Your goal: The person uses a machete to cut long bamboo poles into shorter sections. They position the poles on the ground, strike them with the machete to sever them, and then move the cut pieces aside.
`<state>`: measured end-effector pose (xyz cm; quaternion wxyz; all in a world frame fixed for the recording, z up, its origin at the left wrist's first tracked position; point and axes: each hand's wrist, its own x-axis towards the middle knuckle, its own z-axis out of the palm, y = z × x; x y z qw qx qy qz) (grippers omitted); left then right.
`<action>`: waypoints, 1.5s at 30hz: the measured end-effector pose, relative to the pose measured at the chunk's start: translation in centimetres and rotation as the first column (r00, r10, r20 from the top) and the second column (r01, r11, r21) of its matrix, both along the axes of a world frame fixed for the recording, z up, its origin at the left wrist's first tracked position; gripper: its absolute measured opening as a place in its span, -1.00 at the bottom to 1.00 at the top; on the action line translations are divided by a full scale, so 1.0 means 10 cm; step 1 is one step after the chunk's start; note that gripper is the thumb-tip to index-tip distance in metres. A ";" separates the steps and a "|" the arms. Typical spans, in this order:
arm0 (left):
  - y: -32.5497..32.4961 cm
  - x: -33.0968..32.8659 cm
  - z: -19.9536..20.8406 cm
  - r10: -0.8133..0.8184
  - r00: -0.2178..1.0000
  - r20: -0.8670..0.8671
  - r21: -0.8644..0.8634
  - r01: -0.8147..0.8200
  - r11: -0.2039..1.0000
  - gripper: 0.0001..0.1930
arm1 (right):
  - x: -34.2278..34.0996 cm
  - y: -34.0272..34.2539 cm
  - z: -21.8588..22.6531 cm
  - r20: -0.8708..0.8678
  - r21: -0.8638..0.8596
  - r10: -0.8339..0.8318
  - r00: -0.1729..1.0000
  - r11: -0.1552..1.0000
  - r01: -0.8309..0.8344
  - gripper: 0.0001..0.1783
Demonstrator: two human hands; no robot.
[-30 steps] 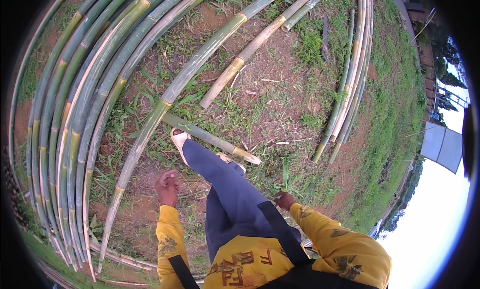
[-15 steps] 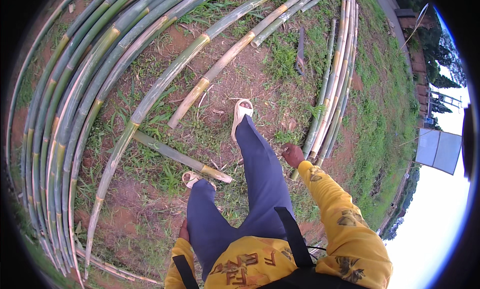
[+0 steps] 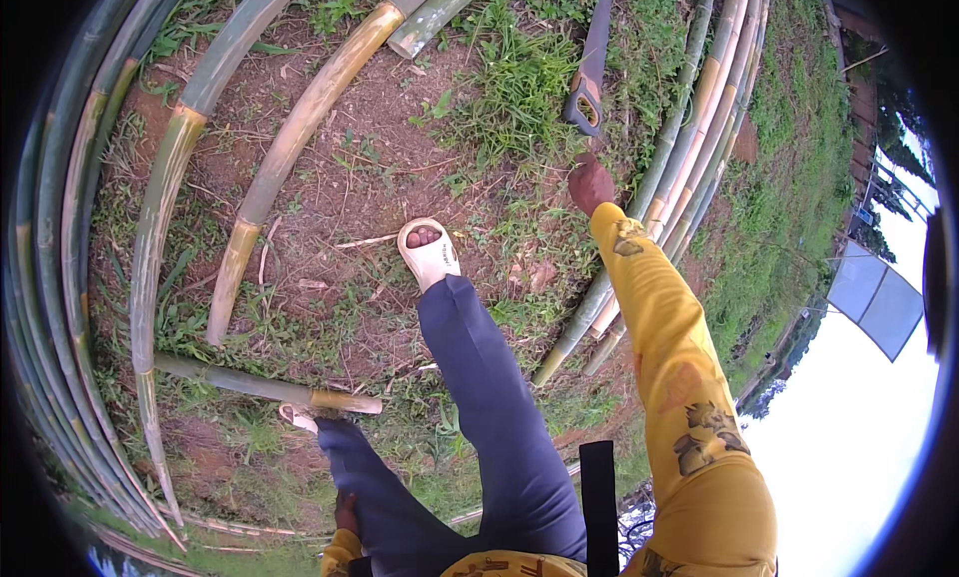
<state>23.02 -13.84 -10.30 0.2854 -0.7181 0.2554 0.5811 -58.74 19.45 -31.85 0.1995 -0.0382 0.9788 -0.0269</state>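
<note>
My right hand [image 3: 590,183] is stretched out ahead of me, just short of the handle of a hand saw [image 3: 585,102]. The saw lies on the grass with its dark blade pointing away and its handle toward me. Nothing shows in this hand; its fingers are loosely bent and seen end-on. Low down, my left hand [image 3: 347,514] rests against the side of my left thigh, most of its fingers hidden by the trouser leg.
Several long bamboo poles [image 3: 689,137] lie bundled right of the saw. More green poles [image 3: 75,227] curve along the left. Closer in lie a pale pole [image 3: 285,162] and a short crosswise bamboo piece [image 3: 250,381] by my left foot. A panel [image 3: 874,295] stands far right.
My body has leaned forward and my right hand has moved from beside the right-hand poles to near the saw handle. The saw and poles now appear larger. My left hand stays at the thigh.
</note>
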 end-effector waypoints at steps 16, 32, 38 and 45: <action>0.17 -1.04 -0.13 -0.794 0.585 -0.166 -0.099 0.791 0.604 -0.59 | -1.48 0.32 -1.24 -0.018 0.064 -0.136 0.991 0.988 0.137 -0.31; 0.06 -1.32 -0.72 -0.129 0.982 -0.137 -0.288 0.085 0.954 -0.66 | 0.48 -1.84 2.07 0.039 -0.878 -0.230 0.972 0.457 0.144 -0.81; -0.53 -0.96 -0.51 -0.116 0.913 -0.392 -0.487 -0.099 0.868 -0.64 | 2.53 -2.70 3.26 -0.102 -0.729 0.127 0.987 0.665 -0.161 -0.74; -1.63 0.00 0.23 -0.149 0.770 -0.620 -0.509 -0.250 0.824 -0.62 | 4.56 -3.67 5.06 0.016 -0.610 0.661 0.750 0.601 -0.516 -0.56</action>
